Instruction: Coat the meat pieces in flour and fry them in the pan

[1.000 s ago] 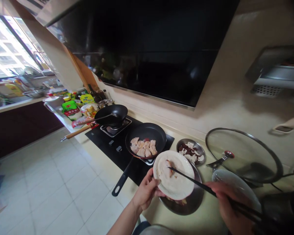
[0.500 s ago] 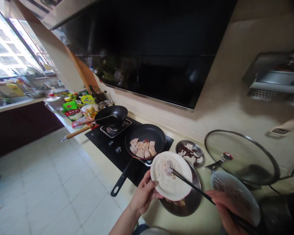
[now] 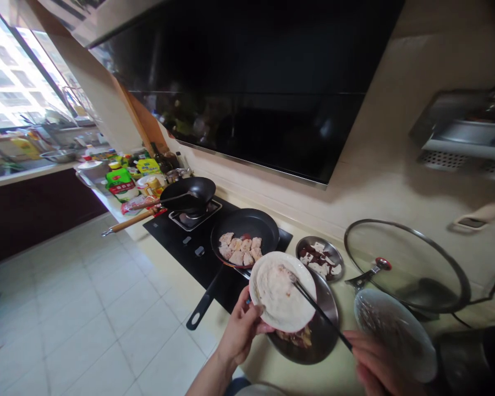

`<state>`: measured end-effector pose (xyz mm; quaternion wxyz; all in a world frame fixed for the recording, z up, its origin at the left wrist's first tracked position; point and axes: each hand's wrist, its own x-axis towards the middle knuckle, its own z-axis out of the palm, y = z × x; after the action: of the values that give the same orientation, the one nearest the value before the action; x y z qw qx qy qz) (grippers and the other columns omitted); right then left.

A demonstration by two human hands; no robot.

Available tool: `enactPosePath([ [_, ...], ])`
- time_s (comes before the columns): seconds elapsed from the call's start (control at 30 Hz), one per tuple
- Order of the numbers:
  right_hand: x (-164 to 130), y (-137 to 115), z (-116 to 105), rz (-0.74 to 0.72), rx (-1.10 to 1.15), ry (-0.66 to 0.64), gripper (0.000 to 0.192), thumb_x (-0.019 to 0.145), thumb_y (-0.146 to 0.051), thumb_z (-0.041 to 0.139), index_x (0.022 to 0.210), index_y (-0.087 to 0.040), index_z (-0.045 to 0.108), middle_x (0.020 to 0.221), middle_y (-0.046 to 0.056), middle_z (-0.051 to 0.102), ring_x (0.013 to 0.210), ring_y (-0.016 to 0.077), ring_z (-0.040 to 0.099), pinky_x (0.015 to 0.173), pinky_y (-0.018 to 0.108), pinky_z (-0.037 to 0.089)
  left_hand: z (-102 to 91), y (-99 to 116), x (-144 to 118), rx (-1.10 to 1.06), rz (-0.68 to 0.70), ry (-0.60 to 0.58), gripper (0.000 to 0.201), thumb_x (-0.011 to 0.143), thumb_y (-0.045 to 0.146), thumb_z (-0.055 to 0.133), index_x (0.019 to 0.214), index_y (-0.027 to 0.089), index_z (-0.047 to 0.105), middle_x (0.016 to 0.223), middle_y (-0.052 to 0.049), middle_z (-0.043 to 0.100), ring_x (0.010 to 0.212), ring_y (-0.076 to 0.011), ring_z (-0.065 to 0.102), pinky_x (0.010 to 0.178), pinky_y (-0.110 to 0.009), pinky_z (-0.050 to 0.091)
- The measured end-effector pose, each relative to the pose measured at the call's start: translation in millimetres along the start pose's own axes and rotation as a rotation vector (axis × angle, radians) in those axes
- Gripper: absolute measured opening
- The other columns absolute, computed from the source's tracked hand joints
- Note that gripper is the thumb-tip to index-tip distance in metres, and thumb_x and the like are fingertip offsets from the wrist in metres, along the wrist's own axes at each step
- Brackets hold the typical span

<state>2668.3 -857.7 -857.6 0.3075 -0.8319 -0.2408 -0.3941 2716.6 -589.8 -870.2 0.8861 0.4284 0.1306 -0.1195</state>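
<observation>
1. The chopsticks (image 3: 320, 312) are slanted, tips pointed up-left at a piece (image 3: 286, 271) on the plate (image 3: 274, 305), long axis run down-right to the right hand (image 3: 371, 360), whose fingers are wrapped round them.
2. The plate is held over the bowl (image 3: 328, 327), rim clamped by the left hand (image 3: 242, 327), fingers and thumb.
3. The piece is blurred; the bowl is partly hidden.

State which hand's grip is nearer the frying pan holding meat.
Left. The left grip, on the white dish, is close by the frying pan, near its handle; the right grip, on chopsticks, is farther right, beyond the dish.
</observation>
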Motion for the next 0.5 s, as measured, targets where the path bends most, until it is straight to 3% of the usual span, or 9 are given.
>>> enactPosePath([
  [0.13, 23, 5, -9, 0.065, -0.075, 0.079, 0.015, 0.092, -0.022, 0.051, 0.088, -0.023, 0.065, 0.075, 0.002, 0.073, 0.064, 0.0187, 0.071, 0.058, 0.027, 0.060, -0.9, 3, -3, -0.019, -0.012, -0.004, 0.058, 0.068, 0.021, 0.077, 0.121, 0.020, 0.052, 0.093, -0.005, 0.068, 0.061, -0.0144, 0.066, 0.053, -0.026, 0.058],
  [0.3, 38, 8, -1, 0.093, -0.037, 0.156, 0.021, 0.093, -0.024, 0.050, 0.079, -0.023, 0.065, 0.066, 0.001, 0.072, 0.056, 0.0171, 0.069, 0.051, 0.025, 0.058, -1.3, 2, -4, -0.018, -0.034, -0.012, 0.056, 0.070, 0.018, 0.074, 0.120, 0.019, 0.049, 0.084, -0.003, 0.067, 0.059, -0.0130, 0.064, 0.053, -0.025, 0.058],
  [0.4, 35, 7, -3, 0.041, -0.043, 0.030, 0.017, 0.090, -0.016, 0.051, 0.085, -0.023, 0.066, 0.075, 0.002, 0.074, 0.062, 0.0185, 0.071, 0.057, 0.026, 0.060, -2.9, -1, -3, -0.029, -0.047, -0.010, 0.055, 0.072, 0.018, 0.071, 0.121, 0.019, 0.047, 0.082, -0.001, 0.066, 0.058, -0.0131, 0.064, 0.053, -0.026, 0.058],
  [0.5, 31, 5, -6, -0.126, -0.011, -0.115, 0.018, 0.084, -0.013, 0.058, 0.095, -0.024, 0.066, 0.087, 0.003, 0.076, 0.074, 0.0213, 0.073, 0.065, 0.030, 0.062, -6.1, -3, -2, -0.058, -0.065, 0.017, 0.054, 0.071, 0.017, 0.071, 0.120, 0.019, 0.047, 0.085, -0.002, 0.065, 0.058, -0.0137, 0.065, 0.052, -0.026, 0.057],
])
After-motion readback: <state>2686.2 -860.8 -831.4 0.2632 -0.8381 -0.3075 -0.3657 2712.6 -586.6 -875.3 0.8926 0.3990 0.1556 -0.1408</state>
